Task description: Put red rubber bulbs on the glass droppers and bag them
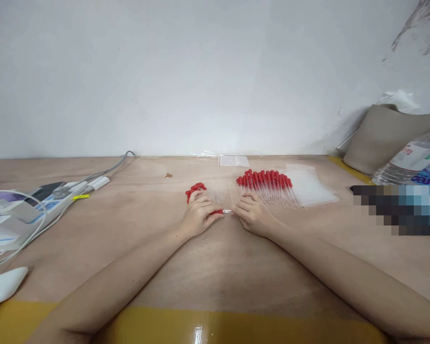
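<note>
My left hand (199,213) and my right hand (252,213) meet at the middle of the brown table (215,267). Between them lies one glass dropper (224,211) with a red bulb: my left fingers pinch the red bulb end, my right fingers pinch the clear tip. Just behind my left hand sits a small bunch of red-bulbed droppers (196,189) in what looks like a clear bag. A long row of droppers with red bulbs (267,186) lies behind my right hand.
A stack of clear plastic bags (309,187) lies right of the row, another bag (233,161) near the wall. A power strip with cables (57,198) is on the left, a water bottle (410,162) and a grey cushion (386,134) on the right.
</note>
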Available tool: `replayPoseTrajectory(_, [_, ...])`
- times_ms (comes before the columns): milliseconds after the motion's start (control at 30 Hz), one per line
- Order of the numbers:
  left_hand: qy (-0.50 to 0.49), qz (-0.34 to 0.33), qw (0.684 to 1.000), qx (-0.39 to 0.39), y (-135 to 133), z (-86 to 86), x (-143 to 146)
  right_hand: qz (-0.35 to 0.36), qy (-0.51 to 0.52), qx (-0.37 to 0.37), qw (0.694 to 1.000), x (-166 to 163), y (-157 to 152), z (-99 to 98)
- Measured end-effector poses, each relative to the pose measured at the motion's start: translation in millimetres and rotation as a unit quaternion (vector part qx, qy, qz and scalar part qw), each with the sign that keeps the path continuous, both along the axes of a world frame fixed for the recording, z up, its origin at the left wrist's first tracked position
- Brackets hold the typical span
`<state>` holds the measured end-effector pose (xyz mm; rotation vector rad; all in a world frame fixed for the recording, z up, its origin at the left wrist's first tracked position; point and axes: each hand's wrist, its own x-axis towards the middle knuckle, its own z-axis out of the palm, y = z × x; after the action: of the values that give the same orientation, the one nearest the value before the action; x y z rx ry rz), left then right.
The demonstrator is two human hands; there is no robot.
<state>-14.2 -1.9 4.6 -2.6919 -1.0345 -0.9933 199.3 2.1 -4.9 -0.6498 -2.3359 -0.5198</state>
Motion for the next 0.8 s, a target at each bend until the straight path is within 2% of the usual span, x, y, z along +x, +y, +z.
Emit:
replayPoseTrajectory(267, [0.003, -0.036, 0.999, 0.019, 0, -1.5, 2, -0.003, 0.025, -0.037, 0.999, -9, -10, 6.0])
replayPoseTrajectory(500, [0.003, -0.054, 0.996, 0.068, 0, -5.5, 2, -0.059, 0.030, -0.169, 0.983, -18, -16, 7.6])
replayPoseTrajectory(600, [0.006, -0.039, 0.998, 0.050, 1, -4.7, 2, -0.066, 0.008, -0.201, 0.977, -17, -16, 12.8])
replayPoseTrajectory(800, [0.009, 0.034, 0.999, 0.024, 5, 1.4, -14, -0.109, -0.027, -0.193, 0.975, -4, -19, 29.8])
